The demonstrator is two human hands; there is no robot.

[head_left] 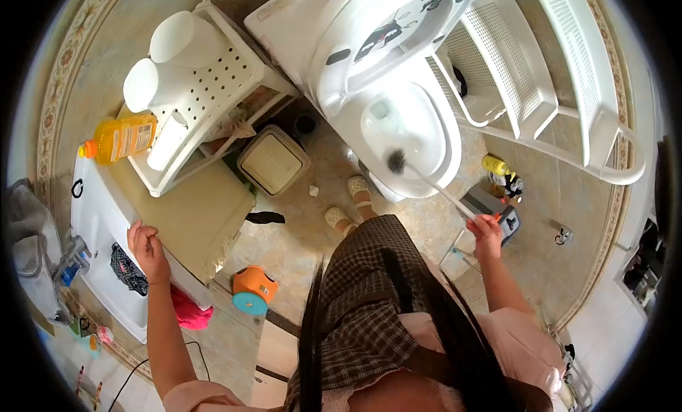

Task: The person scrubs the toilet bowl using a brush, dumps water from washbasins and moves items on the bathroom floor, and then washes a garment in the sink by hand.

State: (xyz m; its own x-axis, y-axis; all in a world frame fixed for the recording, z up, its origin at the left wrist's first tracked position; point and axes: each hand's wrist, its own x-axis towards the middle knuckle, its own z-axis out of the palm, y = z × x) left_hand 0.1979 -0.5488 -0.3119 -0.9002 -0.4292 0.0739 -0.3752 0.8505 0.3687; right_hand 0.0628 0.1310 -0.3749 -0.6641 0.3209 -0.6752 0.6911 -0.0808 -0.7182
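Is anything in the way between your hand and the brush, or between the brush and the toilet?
Nothing that I can see. The right hand already holds the brush, and its bristles are at the bowl, with the handle passing over the toilet's rim. The lid is up.

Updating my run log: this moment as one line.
right hand: holds toilet brush; bristles: at toilet bowl; left hand: at sink edge; toilet lid: raised

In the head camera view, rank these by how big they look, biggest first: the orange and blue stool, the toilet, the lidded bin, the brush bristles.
1. Toilet
2. Lidded bin
3. Orange and blue stool
4. Brush bristles
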